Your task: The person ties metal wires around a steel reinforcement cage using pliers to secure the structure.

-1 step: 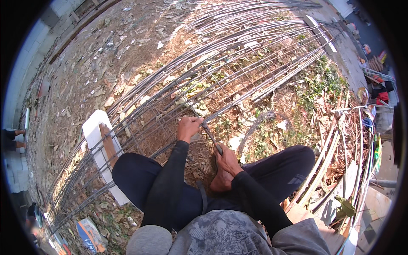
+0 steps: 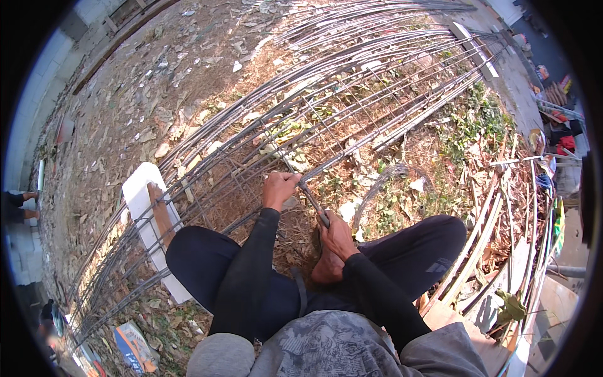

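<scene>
Your left hand (image 2: 280, 191) hides a bit of the metal rods (image 2: 339, 157). Your right hand (image 2: 338, 236) covers part of your tool (image 2: 312, 200), whose tip by the rods is too small to tell. Left of the rods, the dark edge cuts off another person (image 2: 14, 200).

Sweeping from 8 to 1 o'clock, the metal bars (image 2: 342, 154) look dull and rough; at the centre, the tool (image 2: 311, 198) is dark, matt metal. At 3 o'clock, the wire (image 2: 377, 184) is thin grey metal. At 9 o'clock, the board (image 2: 141, 188) is smooth and pale, the brown block (image 2: 161, 217) rough wood. At 6 o'clock, the shirt (image 2: 333, 345) is matt printed cloth
</scene>
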Demonstrator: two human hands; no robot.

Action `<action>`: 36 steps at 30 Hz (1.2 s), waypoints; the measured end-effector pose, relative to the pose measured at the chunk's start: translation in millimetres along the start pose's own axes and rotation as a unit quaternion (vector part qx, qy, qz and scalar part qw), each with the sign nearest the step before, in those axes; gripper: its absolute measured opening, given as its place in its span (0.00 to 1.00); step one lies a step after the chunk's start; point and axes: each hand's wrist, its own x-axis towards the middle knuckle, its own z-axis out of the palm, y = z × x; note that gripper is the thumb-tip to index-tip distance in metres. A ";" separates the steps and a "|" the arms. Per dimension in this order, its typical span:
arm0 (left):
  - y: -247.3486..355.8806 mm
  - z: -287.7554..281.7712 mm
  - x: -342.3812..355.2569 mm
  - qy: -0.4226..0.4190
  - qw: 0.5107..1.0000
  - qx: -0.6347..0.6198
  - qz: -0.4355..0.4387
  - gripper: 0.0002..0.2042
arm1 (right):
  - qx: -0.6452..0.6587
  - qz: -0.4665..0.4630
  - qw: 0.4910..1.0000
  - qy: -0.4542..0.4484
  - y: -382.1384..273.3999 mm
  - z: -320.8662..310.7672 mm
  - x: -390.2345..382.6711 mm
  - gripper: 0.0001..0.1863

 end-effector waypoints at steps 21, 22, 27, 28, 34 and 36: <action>-12.2 -3.0 -2.5 -0.018 0.998 -0.005 0.062 0.16 | -0.059 -0.090 0.993 0.047 45.1 15.8 51.1 0.13; -9.7 -2.8 -5.2 -0.019 0.998 -0.004 0.063 0.16 | -0.041 -0.067 0.997 0.023 42.1 14.0 47.1 0.14; -9.6 -2.2 -4.9 0.012 0.997 -0.011 0.078 0.14 | -0.019 -0.072 0.996 0.058 13.9 6.8 21.8 0.15; -12.3 -0.9 -3.0 0.009 0.997 -0.011 0.079 0.14 | -0.005 -0.066 0.996 0.054 8.8 4.5 17.6 0.15; -25.1 3.1 5.5 0.038 0.993 -0.002 0.108 0.13 | 0.007 -0.006 1.000 -0.022 -14.5 -15.8 8.1 0.16; -22.5 2.0 5.1 0.018 0.996 -0.006 0.085 0.13 | 0.045 -0.023 0.996 -0.076 -5.7 -16.3 7.9 0.20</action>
